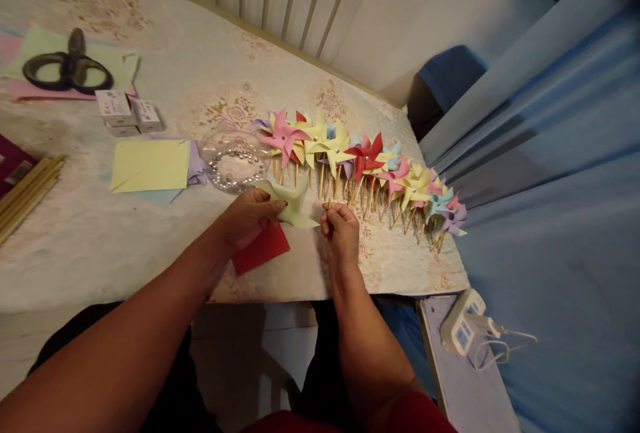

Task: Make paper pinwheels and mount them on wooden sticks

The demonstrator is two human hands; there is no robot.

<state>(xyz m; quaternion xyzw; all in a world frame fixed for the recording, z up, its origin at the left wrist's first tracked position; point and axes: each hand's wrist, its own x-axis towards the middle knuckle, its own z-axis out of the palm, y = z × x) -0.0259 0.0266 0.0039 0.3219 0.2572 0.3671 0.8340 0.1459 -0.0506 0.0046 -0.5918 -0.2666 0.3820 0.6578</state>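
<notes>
Bare forearms [135, 306] cross the surface [140, 246] at its near edge; the left hand [249, 218] pinches a pale green pinwheel [296, 205] just beyond red paper [261, 250]; the right hand [343, 230] pinches narrow, contents unclear, near pinwheels [367, 156] lined toward the right edge

No wording, brand or number can be read with certainty. Small dark and reddish print marks the tops of the little white cardboard boxes [114, 105], but it is too tiny and soft to make out as letters or figures. A pale rectangular patch, perhaps a label, stands on the flat, dark purple package [11, 151] at the left edge, its content illegible. The white plastic power strip [454, 334] at the lower right bears small blue panels with pale marks, likewise too small to decipher.
</notes>
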